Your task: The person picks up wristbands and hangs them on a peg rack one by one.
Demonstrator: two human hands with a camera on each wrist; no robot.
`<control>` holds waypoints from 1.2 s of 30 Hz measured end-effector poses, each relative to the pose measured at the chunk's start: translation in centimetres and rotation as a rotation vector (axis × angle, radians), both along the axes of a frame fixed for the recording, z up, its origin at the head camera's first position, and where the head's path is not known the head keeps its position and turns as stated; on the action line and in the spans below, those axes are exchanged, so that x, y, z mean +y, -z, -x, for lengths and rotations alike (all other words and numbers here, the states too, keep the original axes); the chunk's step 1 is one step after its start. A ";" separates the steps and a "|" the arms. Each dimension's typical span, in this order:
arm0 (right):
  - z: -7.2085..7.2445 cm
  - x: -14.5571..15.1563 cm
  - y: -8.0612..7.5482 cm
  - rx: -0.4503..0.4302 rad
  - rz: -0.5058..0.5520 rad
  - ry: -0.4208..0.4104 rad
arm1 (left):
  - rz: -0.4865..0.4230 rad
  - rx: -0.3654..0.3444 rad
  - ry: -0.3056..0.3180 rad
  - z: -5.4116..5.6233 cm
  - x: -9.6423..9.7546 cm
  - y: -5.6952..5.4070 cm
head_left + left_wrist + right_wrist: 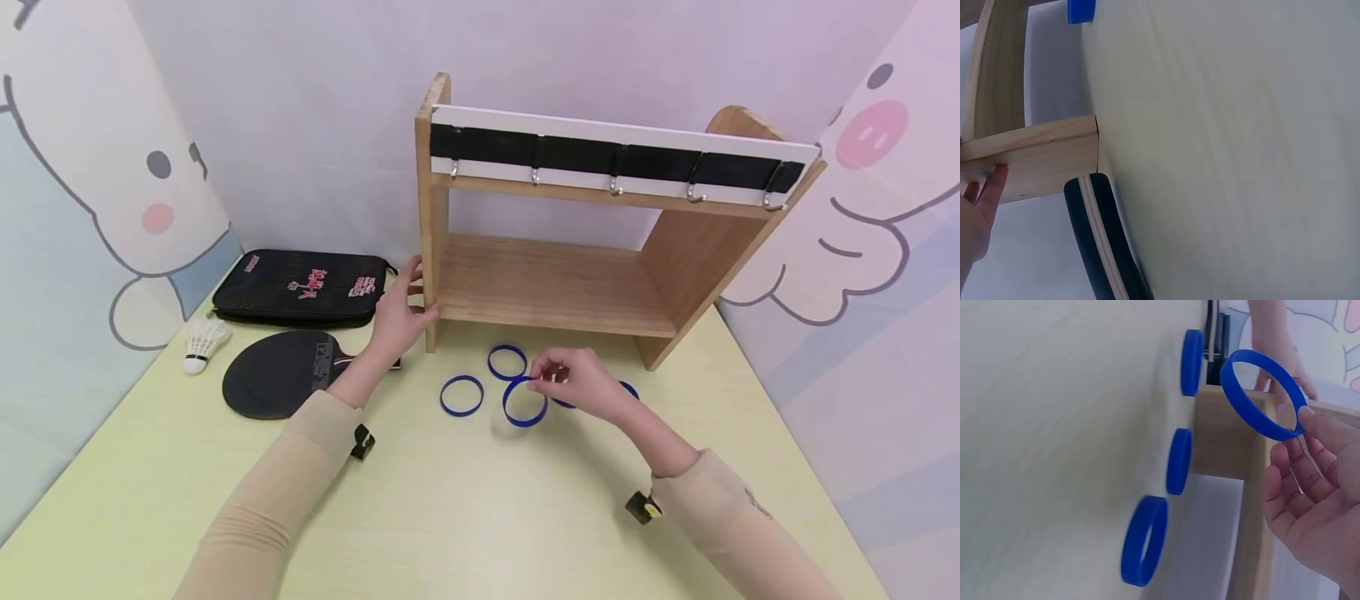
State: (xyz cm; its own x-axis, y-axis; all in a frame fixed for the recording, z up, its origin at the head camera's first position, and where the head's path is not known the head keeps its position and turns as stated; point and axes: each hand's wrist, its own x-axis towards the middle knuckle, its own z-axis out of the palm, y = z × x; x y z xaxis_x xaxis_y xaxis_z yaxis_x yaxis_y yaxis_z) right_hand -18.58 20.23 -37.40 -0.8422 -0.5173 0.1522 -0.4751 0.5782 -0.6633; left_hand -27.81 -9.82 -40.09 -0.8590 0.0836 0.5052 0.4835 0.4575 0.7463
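My right hand (577,383) pinches a blue ring (525,422) between thumb and fingertips. In the right wrist view the held ring (1242,407) is tilted above the table, my other fingers loosely bent below it. Two more blue rings lie near it, one to the left (462,414) and one behind (507,347). Others are partly hidden behind my right hand and wrist. My left hand (401,317) touches the left side panel (427,208) of a wooden rack (555,283), fingers spread against its outer face. In the left wrist view its fingertips (994,181) touch that panel.
Along the rack's top runs a white board (615,133) with a black strip and several metal hooks (615,185). A black case (300,287), a table tennis bat (270,375) and a shuttlecock (202,342) lie to the left. Walls stand behind and at both sides.
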 end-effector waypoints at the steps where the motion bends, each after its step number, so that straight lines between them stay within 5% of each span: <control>1: -0.1 -0.1 -0.3 0.007 0.007 0.001 | 0.001 -0.001 -0.001 0.0 0.0 0.0; 15: -0.6 -2.4 -5.9 0.033 0.169 0.071 | 0.006 0.001 0.005 0.0 0.0 -0.1; 27: 0.0 -5.4 -9.7 -0.025 0.479 0.148 | -0.001 -0.012 0.005 -0.4 0.1 -0.2; 36: 0.9 -7.8 -11.9 -0.036 0.829 0.112 | -0.002 0.001 -0.007 -0.3 0.1 -0.1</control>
